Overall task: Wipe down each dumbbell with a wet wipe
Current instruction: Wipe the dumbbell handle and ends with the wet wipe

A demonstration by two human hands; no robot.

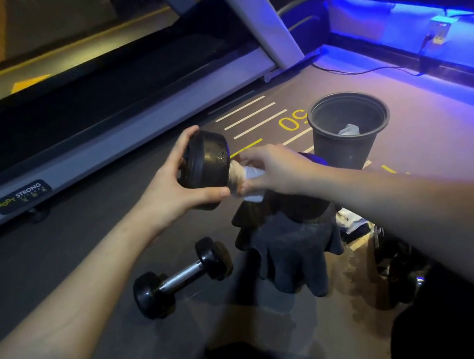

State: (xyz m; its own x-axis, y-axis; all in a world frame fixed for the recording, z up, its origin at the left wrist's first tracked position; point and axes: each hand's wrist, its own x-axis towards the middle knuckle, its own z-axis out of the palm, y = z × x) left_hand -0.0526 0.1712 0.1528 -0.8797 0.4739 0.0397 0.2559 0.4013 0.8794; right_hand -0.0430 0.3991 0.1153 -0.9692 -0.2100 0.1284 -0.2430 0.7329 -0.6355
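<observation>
Nearest the person, on the dark gym floor [93, 268], a small dumbbell [183, 276] lies by itself with its chrome bar bare, touched by no hand. Just beside it to the right sits a pair of dark gloves [296, 251], heaped loosely, with some wrappers and another dark weight half hidden under the right forearm; I cannot make those out well.

Above the gloves, both hands are up off the floor. The left hand [177, 186] grips the near head of a larger dumbbell [206, 167], fingers and thumb curled round its black rim. The right hand [275, 169] pinches a white wet wipe [252, 176] wrapped round the handle, right where it meets that head. The far head is hidden behind the right hand.

To my eye the handle is being done now. It would go best with the left hand holding firm while the wipe twists right round the bar and slides along its length, then over both heads, whose speckled face looks grimy.

Further off stands a black bin [349, 140] with a crumpled wipe inside, and beyond it the treadmill [125, 129] frame.
</observation>
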